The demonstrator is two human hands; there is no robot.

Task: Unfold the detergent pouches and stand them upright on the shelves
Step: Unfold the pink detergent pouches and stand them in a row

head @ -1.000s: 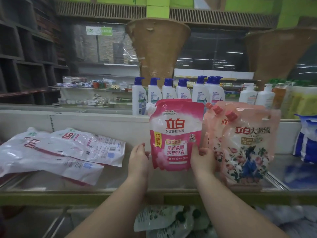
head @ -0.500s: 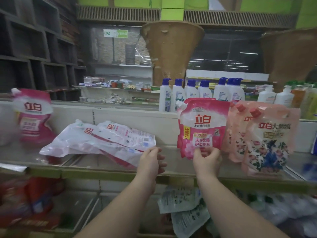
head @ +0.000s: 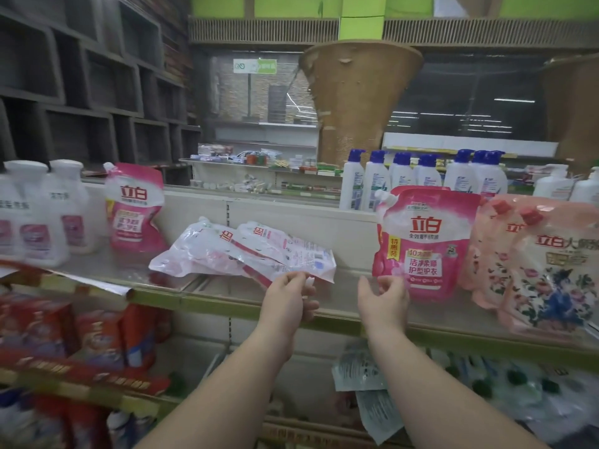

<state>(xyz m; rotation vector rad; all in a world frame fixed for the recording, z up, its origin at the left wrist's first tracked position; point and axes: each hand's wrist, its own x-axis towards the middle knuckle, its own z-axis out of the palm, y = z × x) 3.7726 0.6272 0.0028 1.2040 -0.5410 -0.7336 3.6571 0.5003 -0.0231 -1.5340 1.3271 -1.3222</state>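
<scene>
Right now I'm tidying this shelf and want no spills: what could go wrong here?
1. The pink pouch stands near the shelf's front edge; the right hand beside it could knock it off.
2. The left hand pinches one corner of the flat pouches; pulling there may drag the pile forward.

On the shelf (head: 227,298) we count two upright pink pouches (head: 424,244) (head: 135,207), at least two floral pouches (head: 557,273) at its right end, and a heap of flat pouches (head: 246,254), number unclear. Behind the shelf stand seven blue-capped bottles (head: 376,181).
</scene>
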